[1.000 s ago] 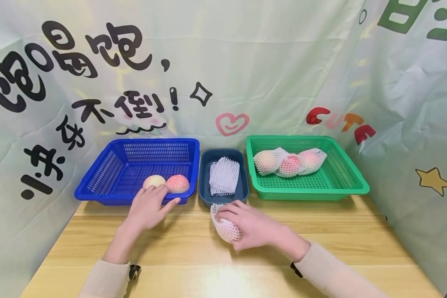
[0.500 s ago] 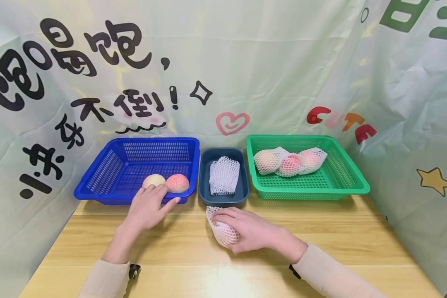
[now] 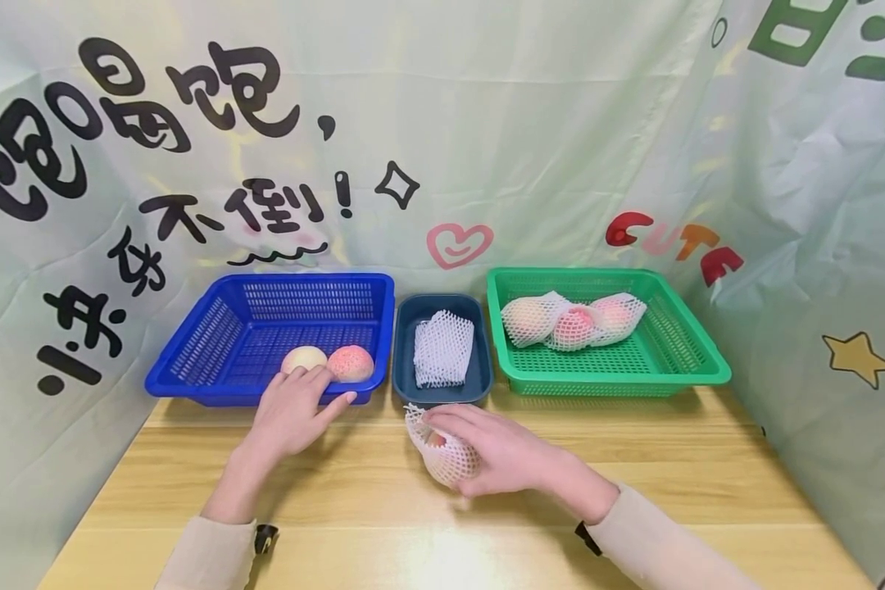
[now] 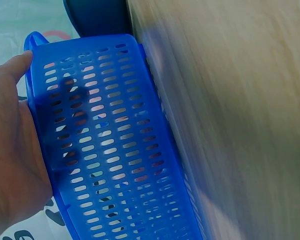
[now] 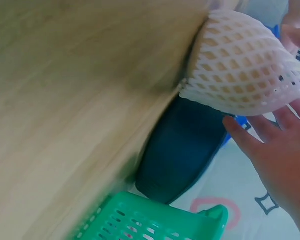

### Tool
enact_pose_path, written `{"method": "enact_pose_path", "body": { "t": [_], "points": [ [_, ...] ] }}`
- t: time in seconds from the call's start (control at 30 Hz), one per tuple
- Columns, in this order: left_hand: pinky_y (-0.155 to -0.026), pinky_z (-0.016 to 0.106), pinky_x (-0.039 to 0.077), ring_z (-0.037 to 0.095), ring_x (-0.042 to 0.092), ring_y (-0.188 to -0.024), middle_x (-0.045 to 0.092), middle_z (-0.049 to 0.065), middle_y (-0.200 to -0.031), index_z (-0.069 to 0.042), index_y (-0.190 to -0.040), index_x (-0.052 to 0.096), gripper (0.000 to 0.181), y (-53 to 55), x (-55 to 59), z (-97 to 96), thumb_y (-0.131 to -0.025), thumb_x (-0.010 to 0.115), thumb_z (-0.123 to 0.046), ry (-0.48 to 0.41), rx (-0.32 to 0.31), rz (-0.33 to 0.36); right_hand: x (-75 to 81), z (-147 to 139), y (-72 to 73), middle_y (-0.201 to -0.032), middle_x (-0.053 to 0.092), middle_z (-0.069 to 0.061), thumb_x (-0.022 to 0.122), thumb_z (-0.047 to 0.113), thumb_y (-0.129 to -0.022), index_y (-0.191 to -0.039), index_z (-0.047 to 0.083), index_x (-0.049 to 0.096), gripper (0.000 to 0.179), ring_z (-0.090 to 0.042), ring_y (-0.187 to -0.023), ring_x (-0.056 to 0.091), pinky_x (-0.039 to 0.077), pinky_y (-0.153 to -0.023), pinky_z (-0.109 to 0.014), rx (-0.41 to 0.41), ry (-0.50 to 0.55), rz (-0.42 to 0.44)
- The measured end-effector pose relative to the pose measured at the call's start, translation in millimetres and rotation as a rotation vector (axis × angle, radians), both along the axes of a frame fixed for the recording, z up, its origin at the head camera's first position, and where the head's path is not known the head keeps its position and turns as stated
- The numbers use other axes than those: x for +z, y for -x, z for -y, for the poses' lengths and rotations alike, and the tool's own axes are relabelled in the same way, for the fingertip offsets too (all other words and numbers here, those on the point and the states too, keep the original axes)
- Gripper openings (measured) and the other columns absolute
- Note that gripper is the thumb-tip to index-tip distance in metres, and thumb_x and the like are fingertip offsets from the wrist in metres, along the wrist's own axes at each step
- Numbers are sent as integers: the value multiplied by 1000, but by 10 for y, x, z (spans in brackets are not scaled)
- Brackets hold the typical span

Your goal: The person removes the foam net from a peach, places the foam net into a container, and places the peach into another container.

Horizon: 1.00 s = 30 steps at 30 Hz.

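In the head view my right hand [image 3: 497,451] holds a peach in a white foam net [image 3: 453,463] over the table, just in front of the small dark tray [image 3: 406,393]. Some of the fruit shows through the net's opening. The right wrist view has the netted peach [image 5: 245,65] close up, with fingers along its side. My left hand [image 3: 291,410] rests over the front rim of the blue basket [image 3: 192,385], its fingertips hidden behind the rim. Just beyond those fingers lie a pale peach [image 3: 304,358] and a pink peach [image 3: 350,363], both bare.
Foam nets [image 3: 444,348] lie in the dark tray between the two baskets. On the right, a green basket [image 3: 612,381] contains three peaches in nets [image 3: 575,326]. A printed cloth [image 3: 560,164] hangs behind the wooden table [image 3: 369,524].
My right hand has shifted a little with the netted peach, and the net's open end now sits further left, showing more of the fruit. The left hand has stayed at the basket rim.
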<state>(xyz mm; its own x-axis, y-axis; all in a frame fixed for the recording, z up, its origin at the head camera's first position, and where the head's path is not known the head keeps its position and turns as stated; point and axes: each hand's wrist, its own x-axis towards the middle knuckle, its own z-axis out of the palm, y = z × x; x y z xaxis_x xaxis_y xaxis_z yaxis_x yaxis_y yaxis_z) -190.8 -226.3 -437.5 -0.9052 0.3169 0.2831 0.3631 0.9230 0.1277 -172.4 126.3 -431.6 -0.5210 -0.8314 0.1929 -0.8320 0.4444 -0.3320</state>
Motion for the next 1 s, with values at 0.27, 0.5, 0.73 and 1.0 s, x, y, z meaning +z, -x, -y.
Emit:
{"method": "enact_pose_path", "body": {
  "t": [0.27,0.5,0.73,1.0],
  "points": [
    [-90,52,44,33,60,-108,70,8,-119,-10,-113,67,49,-3,11,-2,-103,54,-56,1,3,9,132,-86,-13,-156,49,-4,82,41,-85,-154,11,46,84,-23,-144,46,40,-116,-48,-51,145,-33],
    [-90,52,44,33,60,-108,70,8,-120,-9,-113,68,49,-4,10,-7,-103,54,-55,-8,3,6,199,-245,50,-151,54,-9,79,39,-89,-149,9,52,72,-28,-140,51,42,-114,-52,-160,313,-96],
    [-88,52,44,32,60,-106,70,7,-116,-10,-111,67,47,-4,9,-4,-103,55,-55,-11,3,-3,203,-473,139,-145,58,-9,77,34,-93,-144,12,57,59,-29,-135,54,45,-109,-55,-354,369,-133],
    [-89,53,44,33,60,-108,70,8,-118,-9,-112,68,48,-16,14,-8,-103,54,-55,-16,2,3,139,-824,250,-142,59,-14,71,38,-97,-141,7,59,56,-35,-134,53,41,-110,-58,-524,277,-169]
  ]
}}
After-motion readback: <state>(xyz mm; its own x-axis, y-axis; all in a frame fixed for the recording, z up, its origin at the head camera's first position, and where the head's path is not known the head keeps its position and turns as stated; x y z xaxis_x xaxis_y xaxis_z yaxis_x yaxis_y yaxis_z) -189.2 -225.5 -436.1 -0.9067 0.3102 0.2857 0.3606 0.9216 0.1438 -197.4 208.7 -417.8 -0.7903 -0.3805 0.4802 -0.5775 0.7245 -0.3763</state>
